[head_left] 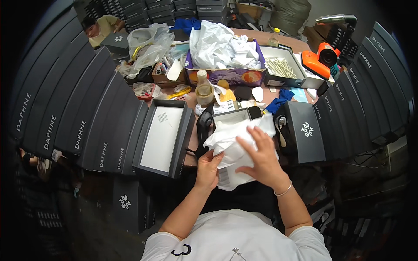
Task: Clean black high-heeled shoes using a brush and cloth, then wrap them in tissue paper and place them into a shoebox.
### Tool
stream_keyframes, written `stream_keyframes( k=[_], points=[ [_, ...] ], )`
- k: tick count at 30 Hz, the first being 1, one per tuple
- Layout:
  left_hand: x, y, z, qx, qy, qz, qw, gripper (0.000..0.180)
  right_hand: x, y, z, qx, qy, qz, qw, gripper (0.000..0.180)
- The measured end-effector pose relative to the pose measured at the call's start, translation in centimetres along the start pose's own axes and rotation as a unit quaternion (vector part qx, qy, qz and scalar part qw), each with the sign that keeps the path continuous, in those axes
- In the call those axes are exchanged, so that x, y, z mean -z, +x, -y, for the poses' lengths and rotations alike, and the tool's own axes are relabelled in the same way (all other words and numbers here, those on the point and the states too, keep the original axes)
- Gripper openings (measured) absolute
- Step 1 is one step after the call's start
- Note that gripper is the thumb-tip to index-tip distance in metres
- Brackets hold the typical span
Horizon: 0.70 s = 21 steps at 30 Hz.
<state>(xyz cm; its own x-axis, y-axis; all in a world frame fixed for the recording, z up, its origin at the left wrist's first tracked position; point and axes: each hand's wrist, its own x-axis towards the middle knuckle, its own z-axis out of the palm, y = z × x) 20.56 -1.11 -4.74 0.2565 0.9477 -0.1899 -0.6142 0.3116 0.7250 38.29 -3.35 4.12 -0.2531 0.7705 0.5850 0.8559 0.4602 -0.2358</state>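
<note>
Holding a white soft bag [235, 150] between both hands, we keep it just above the near edge of the surface [287, 41]. Our left hand [208, 168] grips the lower left side of the bag with curled fingers, and our right hand [261, 158] lies flat on top of it with the fingers spread. Directly behind the bag stands a small open black box [233, 116], partly hidden by it. To the left lies an open black box lid [163, 138] with a white inside, and to the right a closed black box [306, 132] with a white emblem. Rows of dark boxes [69, 113] stand on both sides and crowd the working space. Further back we see a plastic bottle [203, 89], a purple carton [226, 74] full of white bags, and an orange tool [320, 58]. Another person [102, 26] sits at the far left corner.
</note>
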Motion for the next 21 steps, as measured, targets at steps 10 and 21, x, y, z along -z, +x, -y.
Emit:
stream_keyframes(
  k=[10, 21],
  points=[
    [-1.6, -0.5, -3.7, -0.152, 0.251, 0.086, 0.952, 0.11, -2.7, 1.3, -2.2, -0.329, 0.487, -0.006, 0.809, 0.029],
    [4.1, -2.1, -0.1, -0.077, 0.34, 0.03, 0.937, 0.066, -8.9, 3.4, -8.6, -0.401, 0.587, -0.11, 0.695, 0.039]
  ],
)
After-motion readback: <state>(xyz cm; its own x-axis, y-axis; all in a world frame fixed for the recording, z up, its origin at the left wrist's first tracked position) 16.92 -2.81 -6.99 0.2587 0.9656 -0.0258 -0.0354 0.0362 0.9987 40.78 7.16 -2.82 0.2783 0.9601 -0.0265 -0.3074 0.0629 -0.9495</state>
